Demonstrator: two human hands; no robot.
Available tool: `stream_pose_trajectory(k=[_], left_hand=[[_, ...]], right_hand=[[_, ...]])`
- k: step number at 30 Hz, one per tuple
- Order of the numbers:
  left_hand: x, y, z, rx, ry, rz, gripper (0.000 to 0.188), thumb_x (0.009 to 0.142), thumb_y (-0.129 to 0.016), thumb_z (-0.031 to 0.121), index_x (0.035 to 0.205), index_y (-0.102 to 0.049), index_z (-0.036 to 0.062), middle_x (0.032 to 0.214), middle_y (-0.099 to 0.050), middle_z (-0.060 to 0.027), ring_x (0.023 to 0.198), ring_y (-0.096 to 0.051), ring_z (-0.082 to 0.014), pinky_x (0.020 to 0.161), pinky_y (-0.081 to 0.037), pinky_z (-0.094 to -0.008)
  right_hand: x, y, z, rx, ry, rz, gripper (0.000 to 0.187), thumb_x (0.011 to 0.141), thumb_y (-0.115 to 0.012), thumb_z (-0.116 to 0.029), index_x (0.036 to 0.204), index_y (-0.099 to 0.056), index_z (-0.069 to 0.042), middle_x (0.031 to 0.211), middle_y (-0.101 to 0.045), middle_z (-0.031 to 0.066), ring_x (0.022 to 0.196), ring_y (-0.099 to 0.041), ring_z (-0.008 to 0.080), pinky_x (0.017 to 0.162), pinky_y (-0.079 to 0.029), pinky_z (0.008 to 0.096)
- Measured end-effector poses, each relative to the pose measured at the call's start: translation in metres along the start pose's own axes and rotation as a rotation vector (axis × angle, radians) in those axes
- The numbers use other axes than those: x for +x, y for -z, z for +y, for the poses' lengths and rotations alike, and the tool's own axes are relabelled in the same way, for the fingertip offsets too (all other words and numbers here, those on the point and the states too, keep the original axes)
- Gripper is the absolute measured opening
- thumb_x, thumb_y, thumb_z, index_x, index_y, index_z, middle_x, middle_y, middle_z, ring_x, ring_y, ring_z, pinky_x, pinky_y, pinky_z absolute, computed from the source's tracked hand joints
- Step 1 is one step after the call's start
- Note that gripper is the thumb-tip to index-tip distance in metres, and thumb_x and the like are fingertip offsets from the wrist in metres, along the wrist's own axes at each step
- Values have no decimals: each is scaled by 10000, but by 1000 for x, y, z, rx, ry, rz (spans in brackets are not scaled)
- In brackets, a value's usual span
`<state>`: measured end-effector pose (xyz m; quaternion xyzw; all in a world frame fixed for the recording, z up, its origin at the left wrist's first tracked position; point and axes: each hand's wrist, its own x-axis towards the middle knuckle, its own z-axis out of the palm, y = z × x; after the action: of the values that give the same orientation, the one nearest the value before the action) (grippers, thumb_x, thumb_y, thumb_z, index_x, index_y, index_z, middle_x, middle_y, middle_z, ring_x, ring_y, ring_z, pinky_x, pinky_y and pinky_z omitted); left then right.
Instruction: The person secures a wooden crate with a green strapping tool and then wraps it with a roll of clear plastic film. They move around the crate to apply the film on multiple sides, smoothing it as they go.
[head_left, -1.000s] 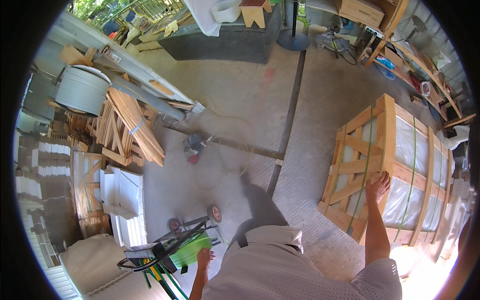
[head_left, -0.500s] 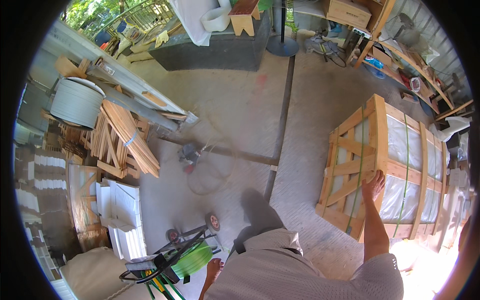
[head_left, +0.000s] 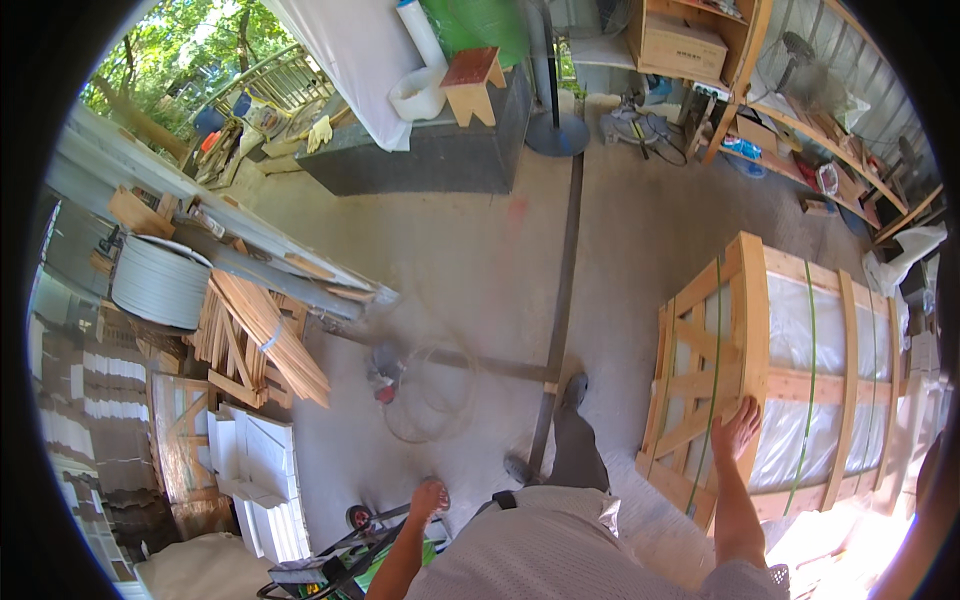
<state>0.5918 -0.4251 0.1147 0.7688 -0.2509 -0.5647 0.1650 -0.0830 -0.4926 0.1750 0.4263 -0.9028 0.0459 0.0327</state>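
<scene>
Head view: a slatted wooden crate point(head_left: 752, 320), lined with plastic sheeting point(head_left: 788, 335) and bound by green straps point(head_left: 812, 350), stands to the person's right.
Right hand point(head_left: 736, 428): rests against the crate's near corner timber, fingers loosely spread, not closed around anything.
Left hand point(head_left: 430, 497): well left of the crate, over the wheeled cart point(head_left: 308, 572); fingers look partly bent, whether they hold something I cannot tell.
Writing: beyond the crate, a cardboard box point(head_left: 683, 50) carries dark print too small to read.
</scene>
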Motion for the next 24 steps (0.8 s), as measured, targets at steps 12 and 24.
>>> stream_pose_trajectory(k=[12, 24], left_hand=[[114, -66, 151, 107, 30, -61, 322, 893, -519, 260, 990, -627, -27, 836, -670, -128, 605, -642, -214, 527, -509, -323], [229, -28, 227, 212, 215, -94, 298, 929, -528, 273, 1037, -606, 7, 866, -663, -132, 637, -658, -245, 525, -543, -352]], right_hand=[[14, 8, -6, 121, -31, -60, 857, 628, -698, -90, 1382, -309, 26, 1410, -338, 234, 1346, -259, 418, 1135, -181, 543], [77, 17, -87, 33, -126, 70, 617, 727, -616, -162, 1272, -402, 32, 1258, -448, 233, 1174, -402, 407, 983, -312, 533]])
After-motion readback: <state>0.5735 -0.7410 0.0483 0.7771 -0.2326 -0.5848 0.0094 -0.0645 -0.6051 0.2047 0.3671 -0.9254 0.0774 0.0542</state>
